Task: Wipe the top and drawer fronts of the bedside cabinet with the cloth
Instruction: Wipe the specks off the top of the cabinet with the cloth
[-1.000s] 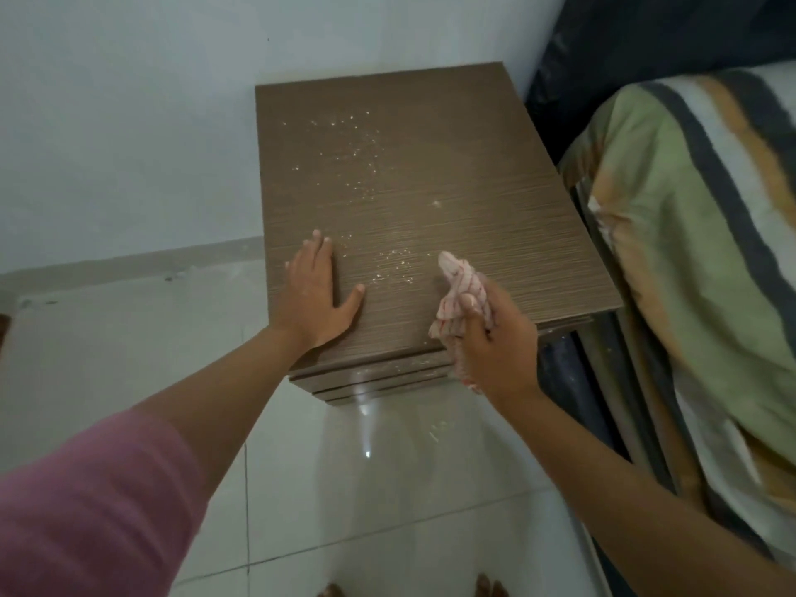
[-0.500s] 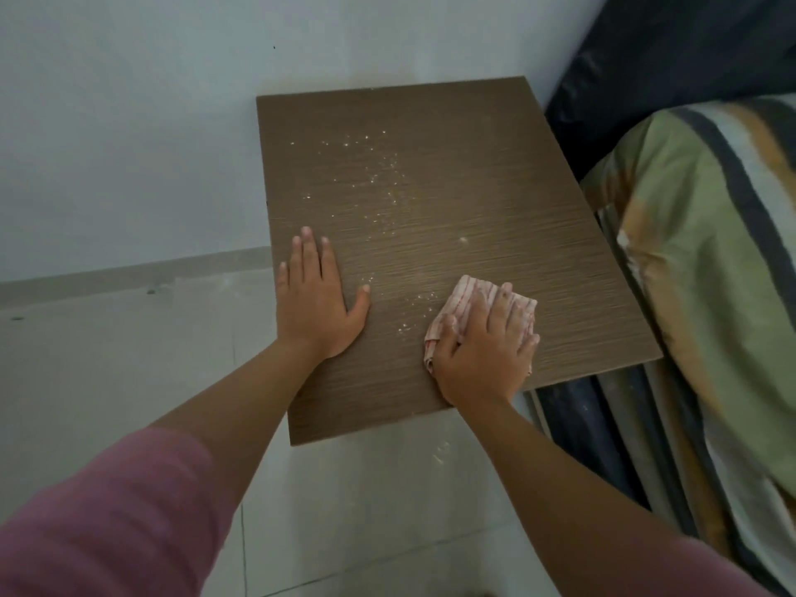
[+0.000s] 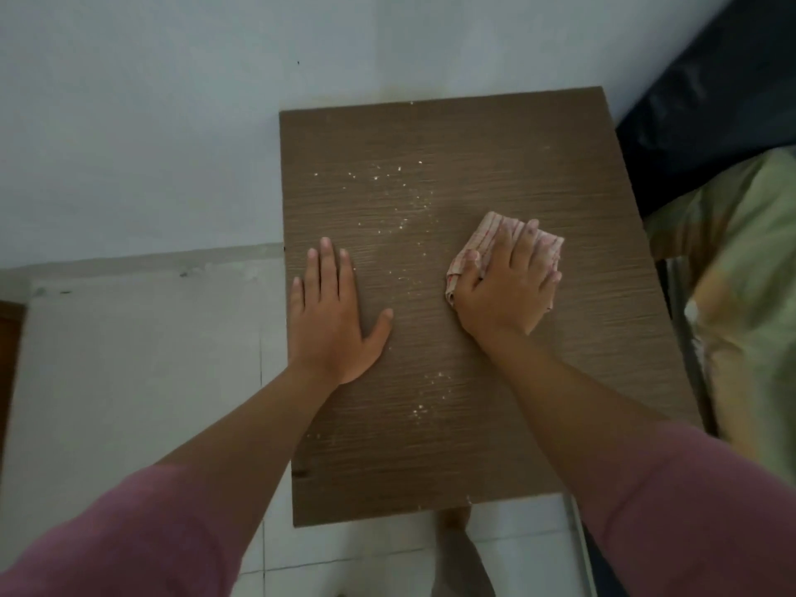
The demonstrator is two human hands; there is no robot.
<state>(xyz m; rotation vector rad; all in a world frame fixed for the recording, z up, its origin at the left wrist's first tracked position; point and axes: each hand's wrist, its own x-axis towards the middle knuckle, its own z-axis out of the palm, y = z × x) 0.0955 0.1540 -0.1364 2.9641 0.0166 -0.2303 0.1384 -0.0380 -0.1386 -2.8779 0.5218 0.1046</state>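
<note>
1. Bedside cabinet, seen from above, stands against a pale wall; its brown wood-grain top carries pale crumbs from centre toward 12 o'clock.
2. Cloth, pink-striped and bunched, lies at 3 o'clock of centre, the right hand pressing on it, fingers curled over it.
3. Left hand rests flat at 9 o'clock, fingers straight and together.
4. Striped bedding lies at 3 o'clock; white floor tiles at 8 o'clock.

- A pale wall stands behind, with a grey skirting strip along its foot.
- White floor tiles lie below.
- Striped green and orange bedding lies at right, below a dark sheet.
</note>
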